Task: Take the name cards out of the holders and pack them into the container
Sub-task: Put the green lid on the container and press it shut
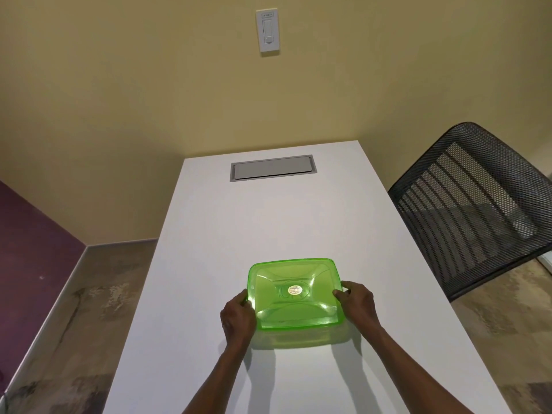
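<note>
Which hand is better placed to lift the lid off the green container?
Right, slightly. The right hand has fingertips hooked on the lid edge at the side; the left hand wraps lower on the container and could steady it. Both hands touch it, so the margin is small.

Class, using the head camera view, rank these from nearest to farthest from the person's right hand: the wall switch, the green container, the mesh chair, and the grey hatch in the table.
Measured from the right hand:
1. Green container, held at its right edge.
2. Mesh chair, off to the right beside the table.
3. Grey hatch, at the table's far end.
4. Wall switch, high on the wall beyond.
</note>
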